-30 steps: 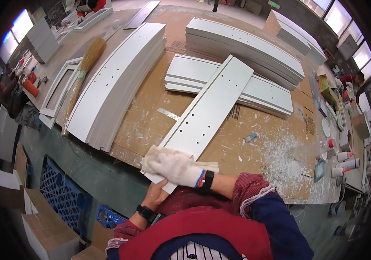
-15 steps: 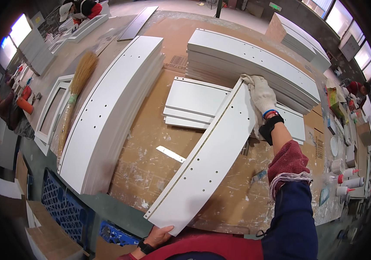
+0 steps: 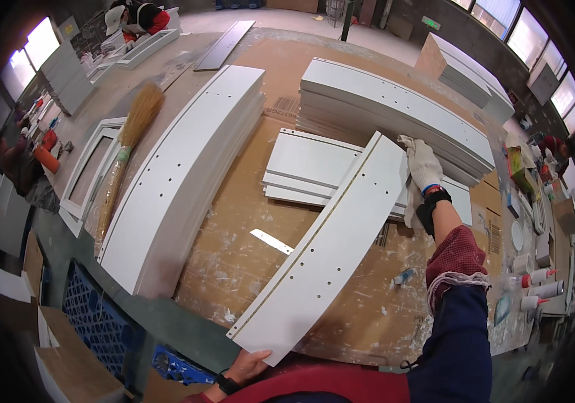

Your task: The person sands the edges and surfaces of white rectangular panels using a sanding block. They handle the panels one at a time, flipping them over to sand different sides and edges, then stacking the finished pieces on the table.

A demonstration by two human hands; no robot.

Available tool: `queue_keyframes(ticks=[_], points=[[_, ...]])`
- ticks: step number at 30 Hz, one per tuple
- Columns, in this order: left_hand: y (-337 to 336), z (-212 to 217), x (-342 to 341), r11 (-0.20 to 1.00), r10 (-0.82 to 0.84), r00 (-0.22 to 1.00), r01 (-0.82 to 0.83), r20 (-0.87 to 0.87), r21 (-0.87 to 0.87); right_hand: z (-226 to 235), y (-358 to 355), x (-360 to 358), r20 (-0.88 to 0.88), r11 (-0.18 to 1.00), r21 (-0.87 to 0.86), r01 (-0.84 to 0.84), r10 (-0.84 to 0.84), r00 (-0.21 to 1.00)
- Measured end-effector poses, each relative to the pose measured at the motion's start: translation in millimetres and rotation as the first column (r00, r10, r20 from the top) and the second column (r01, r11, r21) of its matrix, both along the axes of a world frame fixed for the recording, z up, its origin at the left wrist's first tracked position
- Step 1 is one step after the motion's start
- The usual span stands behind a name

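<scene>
Over the cardboard-covered table (image 3: 213, 275), a white board (image 3: 328, 245) lies aslant, its far part across a low stack of white panels (image 3: 304, 161), near end jutting past the table edge. Bare left hand (image 3: 248, 366) grips that end, thumb on top, probably to steady it. Gloved right hand (image 3: 423, 166) is closed on a cloth (image 3: 411, 212) by the far right edge, presumably to bear on it. Board: long, flat; dark round holes in groups; narrow brownish groove along left side.

Dark wall (image 3: 465, 33), windows (image 3: 529, 43) (bright), greenish floor (image 3: 190, 329)
</scene>
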State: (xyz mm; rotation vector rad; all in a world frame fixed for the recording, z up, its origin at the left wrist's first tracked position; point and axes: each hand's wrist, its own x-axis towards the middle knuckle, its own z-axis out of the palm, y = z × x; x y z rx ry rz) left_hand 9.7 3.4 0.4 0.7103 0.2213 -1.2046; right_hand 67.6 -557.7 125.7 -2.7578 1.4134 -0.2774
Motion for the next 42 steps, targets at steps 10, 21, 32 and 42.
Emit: queue_keyframes(ticks=[10,21,32,42], points=[[3,-3,-4,0.998,0.057,0.997,-0.058,0.049,0.029,-2,253,-1,0.193,0.243,-0.037,-0.969,0.953,0.232],[-8,6,3,0.997,0.029,0.999,-0.028,0.013,-0.069,-17,225,8,0.284,0.642,-0.212,-0.737,0.762,0.582],[5,-27,-9,0.996,-0.093,0.657,0.047,0.748,0.081,-36,421,-50,0.272,-0.107,0.347,-0.932,0.962,-0.009],[-19,2,2,0.883,0.210,0.963,-0.260,-0.167,-0.391,-41,302,-42,0.010,0.673,-0.178,-0.718,0.731,0.682]])
